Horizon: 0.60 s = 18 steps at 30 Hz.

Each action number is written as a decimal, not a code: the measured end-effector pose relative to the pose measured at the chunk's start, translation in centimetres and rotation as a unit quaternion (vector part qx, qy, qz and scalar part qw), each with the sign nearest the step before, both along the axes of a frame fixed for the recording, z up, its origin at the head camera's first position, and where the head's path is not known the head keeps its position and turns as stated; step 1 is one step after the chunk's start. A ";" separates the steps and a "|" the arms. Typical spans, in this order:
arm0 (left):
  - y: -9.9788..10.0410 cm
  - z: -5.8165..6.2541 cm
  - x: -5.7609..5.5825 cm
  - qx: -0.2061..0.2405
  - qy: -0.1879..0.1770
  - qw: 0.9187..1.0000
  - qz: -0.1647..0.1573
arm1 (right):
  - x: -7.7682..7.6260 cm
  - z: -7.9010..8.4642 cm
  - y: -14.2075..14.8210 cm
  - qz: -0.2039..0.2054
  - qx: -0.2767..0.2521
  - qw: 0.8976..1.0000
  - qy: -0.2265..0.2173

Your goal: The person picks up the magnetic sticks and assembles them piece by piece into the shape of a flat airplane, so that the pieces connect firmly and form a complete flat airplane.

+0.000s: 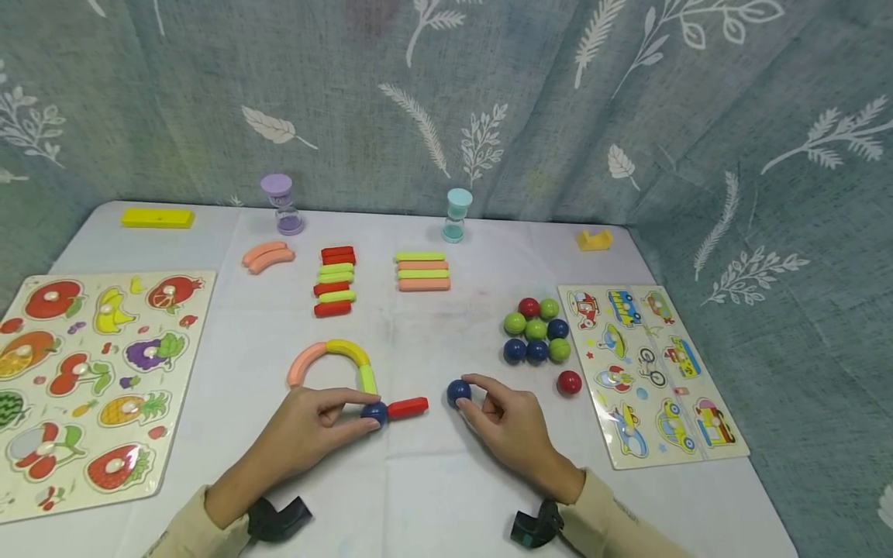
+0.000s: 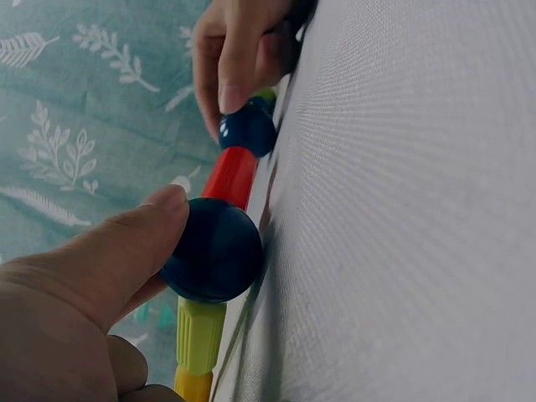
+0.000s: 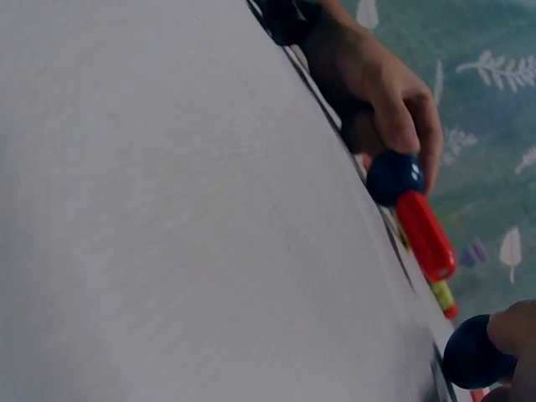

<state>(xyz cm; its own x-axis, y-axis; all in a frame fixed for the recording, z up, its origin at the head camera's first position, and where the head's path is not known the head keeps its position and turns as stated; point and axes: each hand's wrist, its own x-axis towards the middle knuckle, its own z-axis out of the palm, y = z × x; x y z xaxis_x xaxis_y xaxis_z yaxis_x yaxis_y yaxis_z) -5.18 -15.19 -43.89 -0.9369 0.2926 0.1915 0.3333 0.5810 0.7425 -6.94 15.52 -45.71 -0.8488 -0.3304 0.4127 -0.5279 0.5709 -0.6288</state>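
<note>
My left hand [image 1: 307, 430] pinches a blue ball [image 1: 374, 415] between thumb and fingers, low over the white cloth. A red stick [image 1: 408, 408] points right from this ball, and a light green stick [image 1: 367, 378] runs away from it. Beyond the green stick, a yellow curved piece [image 1: 351, 350] and a pink curved piece [image 1: 304, 363] continue as an arch. My right hand [image 1: 512, 426] holds a second blue ball [image 1: 458, 393] by thumb and fingertips. In the right wrist view, a gap separates this ball [image 3: 476, 356] from the red stick's free end [image 3: 440, 270].
Red, green and blue balls [image 1: 536, 329] cluster at right, beside a vehicle puzzle board [image 1: 607, 457]. A fruit puzzle board [image 1: 156, 434] lies left. Behind are short sticks [image 1: 332, 308], longer sticks [image 1: 423, 284], pink curves [image 1: 272, 260], two sand timers [image 1: 453, 231] and a yellow block [image 1: 156, 218].
</note>
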 end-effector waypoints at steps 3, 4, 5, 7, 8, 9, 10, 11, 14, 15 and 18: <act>-0.1 0.1 0.0 -0.002 -0.010 1.000 0.006 | -0.3 0.0 -0.8 0.026 0.001 1.000 0.007; 0.0 0.1 0.0 -0.003 -0.014 1.000 0.007 | -0.4 -0.1 -1.0 0.033 0.002 0.999 0.008; 0.0 0.1 0.0 -0.004 -0.017 1.000 0.009 | -0.5 0.0 -1.2 0.039 0.001 0.999 0.008; 0.0 0.2 0.0 -0.006 -0.022 1.000 0.013 | -0.7 0.0 -1.6 0.048 0.001 0.999 0.008; 0.0 0.2 0.0 -0.007 -0.023 1.000 0.015 | -0.8 0.0 -1.8 0.053 0.000 0.999 0.010; 0.0 0.1 0.0 -0.006 -0.023 1.000 0.015 | -0.9 0.1 -1.9 0.058 -0.001 0.998 0.011; 0.0 0.1 0.0 -0.006 -0.022 1.000 0.015 | -1.0 0.2 -2.1 0.062 -0.001 0.998 0.012; 0.0 0.1 0.0 -0.005 -0.022 1.000 0.014 | -1.1 0.3 -2.2 0.066 -0.002 0.998 0.013; 0.0 0.1 0.0 -0.003 -0.023 1.000 0.013 | -1.5 0.6 -2.4 0.075 0.000 0.997 0.014; 0.0 0.1 0.0 -0.002 -0.024 1.000 0.013 | -1.6 0.7 -2.5 0.077 0.000 0.997 0.012; 0.0 0.1 0.0 -0.006 -0.028 0.999 0.015 | -1.8 0.7 -2.5 0.077 -0.008 0.997 0.006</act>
